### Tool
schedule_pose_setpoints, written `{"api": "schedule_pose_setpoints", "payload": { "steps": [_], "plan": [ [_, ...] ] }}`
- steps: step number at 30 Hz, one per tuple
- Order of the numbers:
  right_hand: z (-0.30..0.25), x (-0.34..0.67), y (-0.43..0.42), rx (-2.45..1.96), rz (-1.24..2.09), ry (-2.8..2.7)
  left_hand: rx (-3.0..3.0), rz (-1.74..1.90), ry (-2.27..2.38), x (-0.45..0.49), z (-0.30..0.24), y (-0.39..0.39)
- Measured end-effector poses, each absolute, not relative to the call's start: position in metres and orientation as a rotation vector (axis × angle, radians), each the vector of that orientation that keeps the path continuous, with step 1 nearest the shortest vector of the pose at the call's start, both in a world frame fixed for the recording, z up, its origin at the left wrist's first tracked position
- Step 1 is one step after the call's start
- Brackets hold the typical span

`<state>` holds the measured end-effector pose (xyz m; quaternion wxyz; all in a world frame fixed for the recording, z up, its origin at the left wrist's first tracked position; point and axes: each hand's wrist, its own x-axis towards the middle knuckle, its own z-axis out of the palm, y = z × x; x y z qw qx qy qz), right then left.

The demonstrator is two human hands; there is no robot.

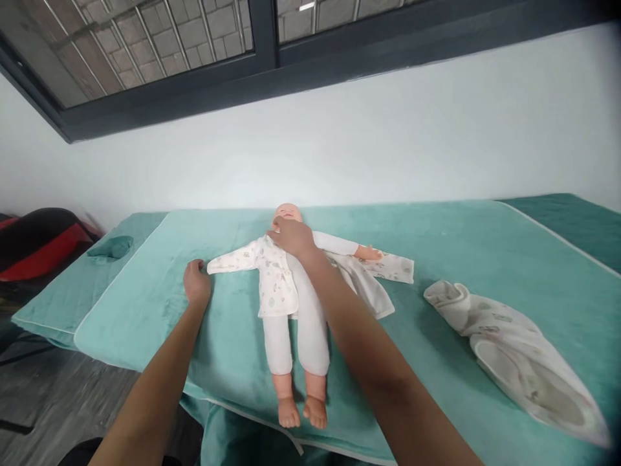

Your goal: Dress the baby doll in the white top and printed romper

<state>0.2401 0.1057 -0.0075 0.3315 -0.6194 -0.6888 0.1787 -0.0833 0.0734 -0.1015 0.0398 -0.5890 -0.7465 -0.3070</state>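
A baby doll (313, 323) in a white bodysuit lies on its back, head toward the wall and bare feet toward me. A white printed baby jacket (276, 278) covers one side of its body, with that sleeve stretched out to the left. The jacket's other half lies spread beneath the doll's bare-handed arm on the right. My left hand (196, 283) is closed at the cuff of the left sleeve. My right hand (292, 237) is closed at the jacket's collar by the doll's neck, partly hiding its chin; the fingertips are hard to see.
Printed white baby clothing (514, 349) lies bunched on the right of the green padded bed (233, 233). A white wall and a dark-framed barred window stand behind. At the left are a face hole (111, 247) in the bed and a black-and-red chair (43, 249).
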Motion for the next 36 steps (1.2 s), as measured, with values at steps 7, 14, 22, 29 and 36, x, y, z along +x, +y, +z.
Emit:
{"api": "schedule_pose_setpoints", "payload": {
  "steps": [7, 14, 22, 29, 36],
  "plan": [
    [-0.033, 0.261, 0.117, -1.521, 0.533, -1.516, -1.812, -0.931, -2.279, -0.083, -0.102, 0.072],
    [-0.032, 0.275, 0.1, -1.4, 0.62, -1.449, -1.817, -0.892, -2.286, -0.082, -0.101, 0.074],
    [-0.048, 0.311, 0.076, -1.479, 0.328, -1.405, -1.856, -0.845, -2.24, -0.084, -0.098, 0.073],
    [-0.093, 0.431, 0.04, -1.833, 0.162, -1.111, -1.861, -0.839, -2.256, -0.083, -0.097, 0.075],
    [-0.103, 0.435, 0.029, -1.579, 0.55, -0.952, -1.909, -1.005, -2.17, -0.068, -0.082, 0.065]
  ]
}}
